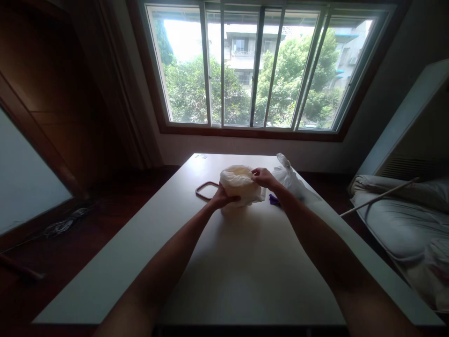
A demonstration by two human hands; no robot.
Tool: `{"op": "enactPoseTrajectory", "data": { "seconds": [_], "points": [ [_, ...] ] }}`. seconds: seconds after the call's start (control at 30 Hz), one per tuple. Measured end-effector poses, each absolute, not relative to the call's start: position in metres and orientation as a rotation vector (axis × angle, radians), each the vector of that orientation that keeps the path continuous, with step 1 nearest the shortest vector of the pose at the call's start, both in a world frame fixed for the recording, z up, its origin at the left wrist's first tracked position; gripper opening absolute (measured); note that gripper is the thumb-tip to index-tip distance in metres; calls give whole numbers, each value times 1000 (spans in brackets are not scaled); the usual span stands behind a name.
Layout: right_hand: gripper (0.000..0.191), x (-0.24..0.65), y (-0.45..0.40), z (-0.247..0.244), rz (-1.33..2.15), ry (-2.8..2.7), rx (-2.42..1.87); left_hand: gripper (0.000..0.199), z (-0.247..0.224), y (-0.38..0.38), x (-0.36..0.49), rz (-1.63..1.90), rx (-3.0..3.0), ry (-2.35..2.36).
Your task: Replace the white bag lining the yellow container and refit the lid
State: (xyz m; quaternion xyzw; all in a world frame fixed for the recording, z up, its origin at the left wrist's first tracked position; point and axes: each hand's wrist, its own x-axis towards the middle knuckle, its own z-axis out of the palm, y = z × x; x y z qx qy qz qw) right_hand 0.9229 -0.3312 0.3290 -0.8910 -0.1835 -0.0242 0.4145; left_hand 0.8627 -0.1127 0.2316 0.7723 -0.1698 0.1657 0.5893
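A small pale trash bin stands upright on the white table, mostly covered by a thin whitish plastic bag whose edge is folded over the rim. My left hand grips the near left side of the bag-covered bin, thumb across its front. At the right of the rim, my right hand is closed with its fingertips pinching the bag's edge. Left of the bin lies a brown rounded-square ring, partly behind my left hand. The bag hides most of the bin's wall.
A tied white plastic bag sits on the table's right side, beyond my right forearm. A small purple item lies by that forearm. A window is behind the table. Right of it are a cushioned seat and a stick.
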Motion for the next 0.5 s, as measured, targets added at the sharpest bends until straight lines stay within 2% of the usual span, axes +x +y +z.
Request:
{"op": "enactPoseTrajectory", "data": {
  "seconds": [0.13, 0.37, 0.5],
  "points": [
    [41, 917, -329, 330, -82, -570, -2189, 105, 224, -110, 858, 546, 1870, -381],
    [40, 907, -328, 320, -34, -713, -2046, 126, 213, -94, 834, 914, 2096, -312],
    [40, 903, -330, 312, -44, -774, -2027, 127, 211, -90, 824, 1026, 2177, -372]
  ]
}}
